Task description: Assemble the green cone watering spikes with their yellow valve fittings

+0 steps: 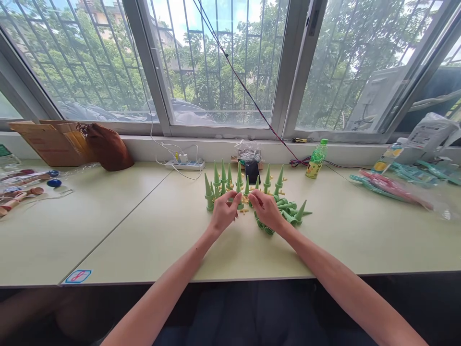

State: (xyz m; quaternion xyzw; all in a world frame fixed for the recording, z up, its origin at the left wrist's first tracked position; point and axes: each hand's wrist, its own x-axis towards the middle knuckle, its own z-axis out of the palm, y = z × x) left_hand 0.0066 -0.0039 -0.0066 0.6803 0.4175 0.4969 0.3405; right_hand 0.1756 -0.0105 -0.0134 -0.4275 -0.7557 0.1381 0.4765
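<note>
My left hand (225, 210) is closed in a pinch on a green pointed spike (238, 186), whose tip stands up above my thumb. Facing it, my right hand (265, 207) has its fingertips pressed together; whatever is in them is too small to make out. Several upright green cone-shaped spikes (267, 176) with small yellow side pieces stand in rows behind both hands. Beside and under my right hand lies a heap of loose green cones (288, 206), some on their sides with hollow ends showing. A small yellow piece (244, 211) rests on the table between my hands.
Behind the spikes are a black phone (252, 172) and a power strip (185, 165). A green-capped drink bottle (317, 159) stands right of them. Bagged items (396, 190) lie far right. A brown pouch (106, 146), cardboard box (50, 144) and wooden toys (21, 192) sit left.
</note>
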